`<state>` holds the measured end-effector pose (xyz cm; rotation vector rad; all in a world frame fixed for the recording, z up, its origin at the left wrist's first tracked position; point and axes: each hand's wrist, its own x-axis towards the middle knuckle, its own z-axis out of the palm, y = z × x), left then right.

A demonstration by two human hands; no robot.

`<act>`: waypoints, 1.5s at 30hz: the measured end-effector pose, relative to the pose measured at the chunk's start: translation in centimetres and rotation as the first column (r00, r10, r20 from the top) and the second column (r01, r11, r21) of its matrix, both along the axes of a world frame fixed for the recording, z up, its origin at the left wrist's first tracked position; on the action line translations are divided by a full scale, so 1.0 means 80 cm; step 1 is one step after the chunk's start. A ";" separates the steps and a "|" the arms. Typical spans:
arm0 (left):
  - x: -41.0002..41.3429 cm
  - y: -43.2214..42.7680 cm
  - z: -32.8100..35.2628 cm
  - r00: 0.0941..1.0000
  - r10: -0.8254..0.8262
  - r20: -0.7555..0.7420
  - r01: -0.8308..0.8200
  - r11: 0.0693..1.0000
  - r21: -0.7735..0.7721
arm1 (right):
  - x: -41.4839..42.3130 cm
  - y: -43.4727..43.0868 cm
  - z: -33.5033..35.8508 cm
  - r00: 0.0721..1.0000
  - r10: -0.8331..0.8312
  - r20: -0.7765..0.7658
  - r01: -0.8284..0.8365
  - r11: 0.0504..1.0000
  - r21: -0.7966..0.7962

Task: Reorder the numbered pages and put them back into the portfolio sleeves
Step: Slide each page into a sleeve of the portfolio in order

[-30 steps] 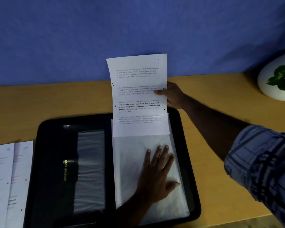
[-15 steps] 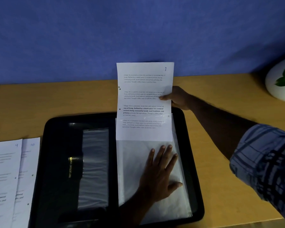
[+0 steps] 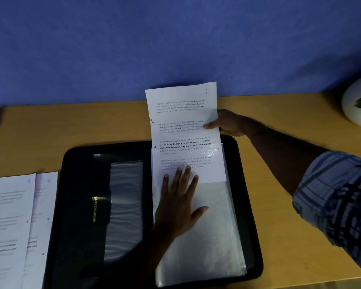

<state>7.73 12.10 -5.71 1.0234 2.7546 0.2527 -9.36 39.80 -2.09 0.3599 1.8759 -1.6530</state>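
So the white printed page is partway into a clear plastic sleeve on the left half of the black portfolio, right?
Not quite: the head view shows the white printed page partway into a clear plastic sleeve on the right half of the black portfolio, not the left.

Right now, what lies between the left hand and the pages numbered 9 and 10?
In the head view: the portfolio's black left half with a clear sleeve.
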 end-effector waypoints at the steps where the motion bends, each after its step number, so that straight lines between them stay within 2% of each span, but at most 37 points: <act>1: 0.000 0.000 -0.002 1.000 -0.003 -0.001 0.003 1.000 0.006 | 0.000 0.001 0.001 1.000 0.023 0.016 -0.023 1.000 0.006; 5: 0.001 -0.002 -0.009 1.000 0.003 -0.026 -0.002 0.999 0.033 | -0.001 0.004 0.005 0.996 0.082 0.047 -0.082 0.997 0.012; 8: 0.001 -0.002 -0.012 0.999 0.009 -0.043 -0.006 0.999 0.048 | -0.004 -0.005 0.011 0.996 -0.072 -0.051 0.073 0.997 0.013; 11: 0.003 -0.002 -0.014 0.997 0.005 -0.071 0.000 0.998 0.068 | -0.010 -0.012 0.008 0.954 -0.250 -0.162 0.257 0.966 0.024; 14: 0.003 -0.003 -0.015 0.996 0.003 -0.084 0.003 0.997 0.074 | -0.008 -0.014 0.008 0.973 -0.190 -0.130 0.198 0.979 0.049; 19: 0.003 -0.001 -0.013 0.997 0.002 -0.083 0.004 0.998 0.069 | 0.004 -0.002 0.012 0.992 -0.127 -0.024 0.126 0.992 -0.016; 22: 0.003 -0.001 -0.016 0.995 0.006 -0.097 0.002 0.997 0.083 | 0.004 0.000 0.013 0.981 -0.185 -0.054 0.184 0.983 -0.024; 25: 0.004 -0.002 -0.014 0.994 0.000 -0.108 0.011 0.994 0.105 | -0.004 -0.008 0.013 0.945 -0.312 -0.102 0.315 0.949 0.018; 28: -0.021 -0.002 0.000 0.995 0.030 -0.095 -0.010 0.977 0.213 | -0.011 -0.012 0.009 0.927 -0.356 -0.122 0.363 0.931 0.044; 30: -0.076 -0.002 0.009 0.969 0.246 -0.008 -0.224 0.894 0.389 | -0.013 -0.013 0.007 0.930 -0.343 -0.133 0.352 0.934 0.052; 31: -0.111 -0.004 0.014 0.917 0.388 0.088 -0.384 0.801 0.459 | -0.012 -0.012 0.006 0.931 -0.338 -0.135 0.348 0.936 0.057; 32: -0.150 -0.006 0.020 0.847 0.495 0.193 -0.522 0.707 0.477 | -0.012 -0.011 0.005 0.933 -0.335 -0.133 0.345 0.937 0.059; 33: -0.188 -0.008 0.027 0.788 0.559 0.257 -0.611 0.663 0.433 | -0.011 -0.010 0.005 0.934 -0.333 -0.130 0.342 0.938 0.054; 34: -0.222 -0.010 0.029 0.748 0.592 0.301 -0.664 0.660 0.352 | -0.010 -0.009 0.005 0.935 -0.331 -0.125 0.338 0.940 0.041; 36: -0.268 -0.010 0.039 0.680 0.626 0.382 -0.724 0.657 0.213 | -0.007 -0.007 0.003 0.937 -0.330 -0.114 0.333 0.943 0.004; 39: -0.297 -0.009 0.044 0.541 0.627 0.561 -0.812 0.564 0.151 | -0.001 -0.005 0.001 0.930 -0.355 -0.097 0.350 0.934 -0.064; 42: -0.300 -0.014 0.039 0.527 0.541 0.656 -0.801 0.573 0.171 | 0.004 -0.005 0.003 0.935 -0.341 -0.102 0.336 0.940 -0.064; 45: -0.283 -0.023 0.045 0.572 0.529 0.627 -0.772 0.606 0.193 | 0.006 -0.003 0.005 0.935 -0.342 -0.093 0.344 0.939 0.002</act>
